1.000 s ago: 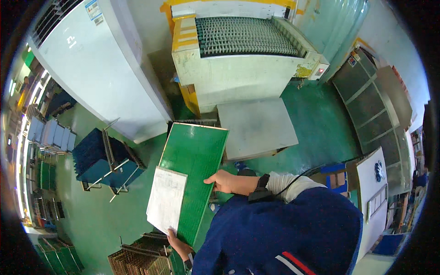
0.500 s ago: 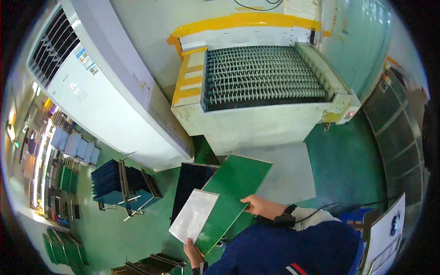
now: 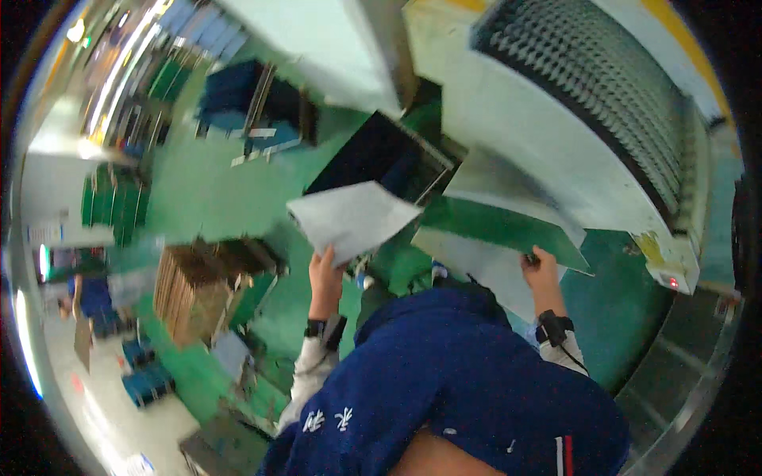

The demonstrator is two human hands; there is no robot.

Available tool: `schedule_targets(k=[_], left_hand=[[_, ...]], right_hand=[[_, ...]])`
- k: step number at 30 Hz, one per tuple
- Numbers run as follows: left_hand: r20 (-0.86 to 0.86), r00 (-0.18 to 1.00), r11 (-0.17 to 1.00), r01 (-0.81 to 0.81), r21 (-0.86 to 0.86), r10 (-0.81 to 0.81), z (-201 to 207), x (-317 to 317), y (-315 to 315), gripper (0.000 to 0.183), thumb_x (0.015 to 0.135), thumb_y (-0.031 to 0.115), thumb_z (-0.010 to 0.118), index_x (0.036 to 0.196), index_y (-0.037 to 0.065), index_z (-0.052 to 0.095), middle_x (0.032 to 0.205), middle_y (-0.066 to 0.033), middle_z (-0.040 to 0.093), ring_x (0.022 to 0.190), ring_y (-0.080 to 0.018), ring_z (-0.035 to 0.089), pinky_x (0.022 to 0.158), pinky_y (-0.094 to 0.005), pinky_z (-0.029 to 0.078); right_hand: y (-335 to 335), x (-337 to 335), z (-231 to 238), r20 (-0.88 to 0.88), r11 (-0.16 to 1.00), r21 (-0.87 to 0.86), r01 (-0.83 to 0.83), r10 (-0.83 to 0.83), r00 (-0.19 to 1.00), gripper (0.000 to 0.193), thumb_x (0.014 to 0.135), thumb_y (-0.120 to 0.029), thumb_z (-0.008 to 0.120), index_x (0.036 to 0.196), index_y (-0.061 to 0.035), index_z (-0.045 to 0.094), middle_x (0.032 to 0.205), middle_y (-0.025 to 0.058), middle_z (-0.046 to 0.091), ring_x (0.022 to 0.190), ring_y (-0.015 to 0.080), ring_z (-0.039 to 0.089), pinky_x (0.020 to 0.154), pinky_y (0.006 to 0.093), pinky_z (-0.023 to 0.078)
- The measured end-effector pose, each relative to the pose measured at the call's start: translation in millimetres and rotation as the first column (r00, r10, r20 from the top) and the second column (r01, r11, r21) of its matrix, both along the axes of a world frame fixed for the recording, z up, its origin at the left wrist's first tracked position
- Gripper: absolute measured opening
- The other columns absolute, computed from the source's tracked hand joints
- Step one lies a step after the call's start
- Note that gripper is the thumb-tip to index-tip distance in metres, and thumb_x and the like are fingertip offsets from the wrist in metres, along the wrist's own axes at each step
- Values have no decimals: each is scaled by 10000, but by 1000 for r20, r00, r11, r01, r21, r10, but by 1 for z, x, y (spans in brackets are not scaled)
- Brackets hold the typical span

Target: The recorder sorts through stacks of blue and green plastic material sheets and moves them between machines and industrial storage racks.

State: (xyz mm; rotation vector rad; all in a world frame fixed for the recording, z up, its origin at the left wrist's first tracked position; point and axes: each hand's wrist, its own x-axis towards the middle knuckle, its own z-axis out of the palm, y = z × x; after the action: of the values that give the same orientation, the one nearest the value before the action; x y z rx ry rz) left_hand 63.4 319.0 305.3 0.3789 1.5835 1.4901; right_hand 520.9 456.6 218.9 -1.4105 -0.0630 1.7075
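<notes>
My left hand [image 3: 324,278] grips a white sheet [image 3: 357,218] by its near edge, the fingers closed on it. In my right hand [image 3: 542,274] is the near edge of a long, flat green board [image 3: 500,226], tilted in front of the machine. A small dark patch shows at the right fingertips; I cannot make out what it is. The sheet and the board are apart from each other. Just beyond the white sheet stands a rack of dark panels [image 3: 361,159].
The roller conveyor machine [image 3: 556,119] stands at the upper right, with a pale grey sheet [image 3: 476,258] on the floor before it. Another rack of dark panels [image 3: 230,95] is at the far left. A stack of brown boards [image 3: 190,289] stands left of me; a person [image 3: 95,297] is beyond it.
My view has swung left and down. The white sheet, which overlapped the green board, is now apart from it on the left. The green board has moved right with my right hand.
</notes>
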Motion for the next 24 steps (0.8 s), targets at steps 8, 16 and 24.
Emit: schedule_targets(k=[8, 16, 24], left_hand=[[-4, 954, 943, -298, -148, 300, -14, 10, -51, 292, 870, 143, 494, 1118, -10, 487, 1022, -81, 584, 875, -191, 579, 744, -341, 484], [-197, 960, 939, -246, -241, 201, -30, 28, -61, 231, 865, 149, 517, 1037, 1, 558, 929, -34, 606, 820, -116, 554, 761, -272, 441], [-216, 976, 974, -87, -209, 41, -31, 45, -33, 224, 858, 100, 517, 1025, -42, 558, 954, -40, 609, 859, -103, 539, 773, -256, 423]], right_hand=[[43, 2, -5, -110, 937, -253, 242, -276, 955, 166, 826, -16, 480, 965, 74, 490, 972, 182, 554, 918, 267, 553, 756, 340, 531], [67, 18, -15, -183, 997, -82, 7, -22, 983, 239, 814, -27, 445, 1024, 78, 491, 1007, 148, 564, 921, 273, 560, 776, 325, 519], [50, 20, -28, -194, 987, -143, 72, -99, 976, 232, 789, -78, 530, 993, 32, 523, 965, 145, 578, 894, 271, 564, 738, 360, 514]])
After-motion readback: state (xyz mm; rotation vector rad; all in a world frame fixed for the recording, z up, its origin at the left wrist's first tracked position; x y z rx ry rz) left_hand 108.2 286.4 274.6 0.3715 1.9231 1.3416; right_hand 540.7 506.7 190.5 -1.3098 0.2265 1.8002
